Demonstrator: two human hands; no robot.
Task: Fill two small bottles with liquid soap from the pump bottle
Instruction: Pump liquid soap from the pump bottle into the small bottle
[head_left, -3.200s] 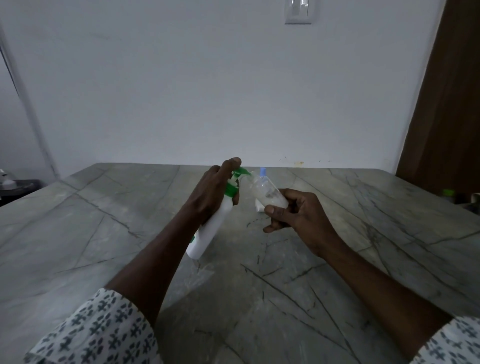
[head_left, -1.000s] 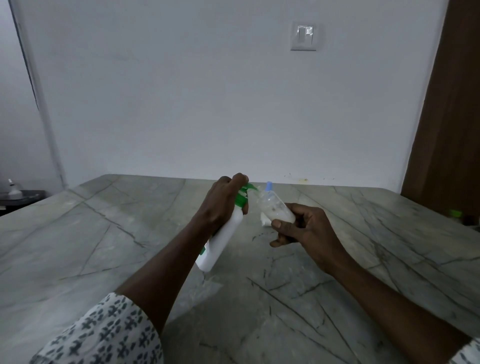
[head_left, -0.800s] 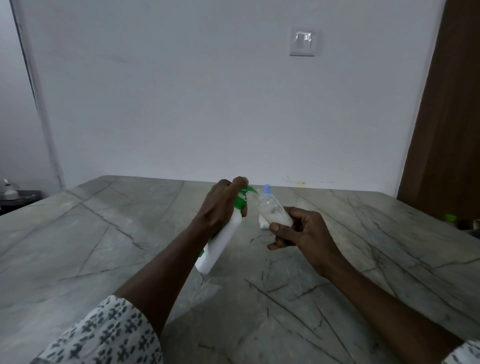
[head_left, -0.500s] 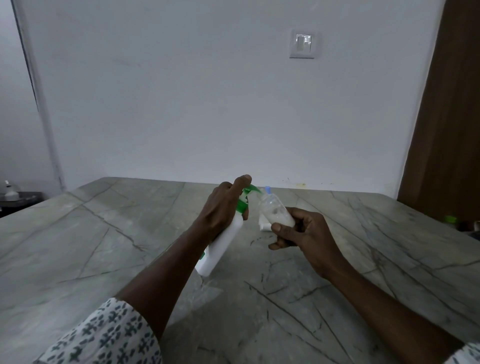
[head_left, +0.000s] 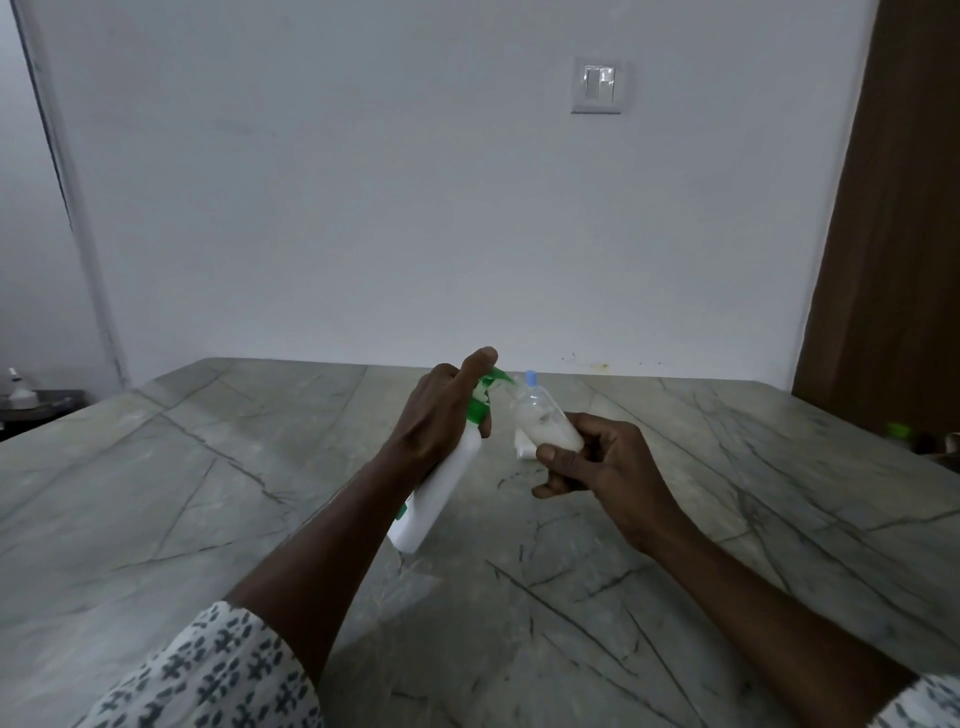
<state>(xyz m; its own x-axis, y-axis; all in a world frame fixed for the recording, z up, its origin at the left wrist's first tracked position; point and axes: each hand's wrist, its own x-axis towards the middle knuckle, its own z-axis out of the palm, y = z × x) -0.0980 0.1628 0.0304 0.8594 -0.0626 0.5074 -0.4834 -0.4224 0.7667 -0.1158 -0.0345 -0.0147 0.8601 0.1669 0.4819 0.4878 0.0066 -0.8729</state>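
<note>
left hand (head_left: 441, 415) gripped the tilted pump bottle (head_left: 441, 493) over the stone table (head_left: 208, 493), fingers curled round its neck, index finger raised over the green pump head (head_left: 491, 379). right hand (head_left: 602, 462) pinched a small bottle (head_left: 540, 421), partly filled with white liquid, thumb against curled fingers, its blue mouth just beside the nozzle.

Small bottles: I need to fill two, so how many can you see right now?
1 for certain: the small bottle in the right hand, tilted at the green nozzle of the pump bottle. A white shape on the table behind it may be a second, mostly hidden.
</note>
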